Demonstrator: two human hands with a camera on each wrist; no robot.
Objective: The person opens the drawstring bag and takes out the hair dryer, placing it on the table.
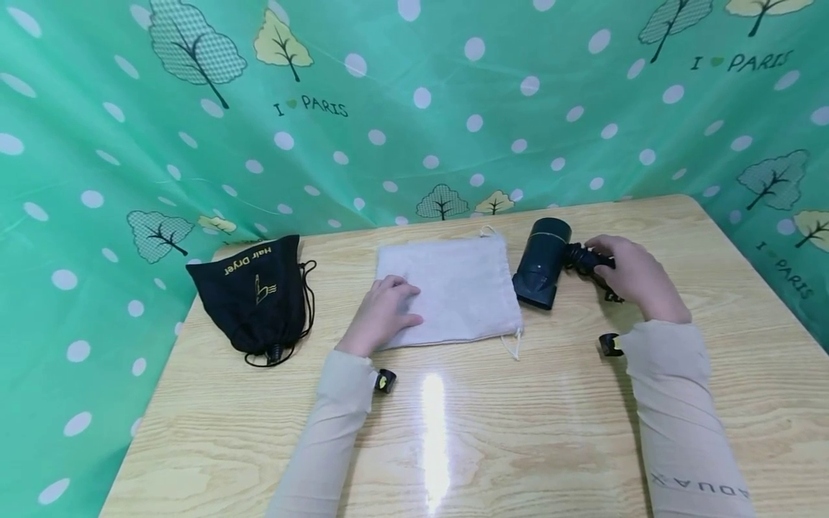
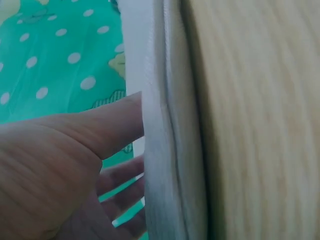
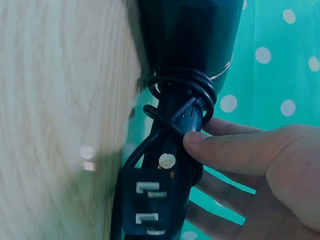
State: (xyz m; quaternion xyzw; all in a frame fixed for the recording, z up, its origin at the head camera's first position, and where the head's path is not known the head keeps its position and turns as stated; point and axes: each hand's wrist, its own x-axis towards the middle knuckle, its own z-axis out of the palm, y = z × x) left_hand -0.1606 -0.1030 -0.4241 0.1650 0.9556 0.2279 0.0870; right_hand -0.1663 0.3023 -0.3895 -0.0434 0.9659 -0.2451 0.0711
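Note:
A white cloth drawstring bag [image 1: 453,288] lies flat near the middle of the table. My left hand [image 1: 385,313] rests over its left part, fingers spread and loosely bent; the left wrist view shows the thumb [image 2: 117,120] reaching over the bag's edge [image 2: 170,125]. To the right of the bag lies a dark hair dryer [image 1: 544,262], its cord [image 3: 185,85] wound about the handle. My right hand [image 1: 637,277] grips that handle, with the thumb on one side and the fingers on the other. The two-prong plug [image 3: 147,205] sits against the handle in the right wrist view.
On the left of the table [image 1: 518,439] lies a black drawstring pouch [image 1: 259,295] lettered "Hair Dryer", with its black cord loose beside it. A green dotted curtain [image 1: 414,108] hangs behind the table's back edge and along both sides.

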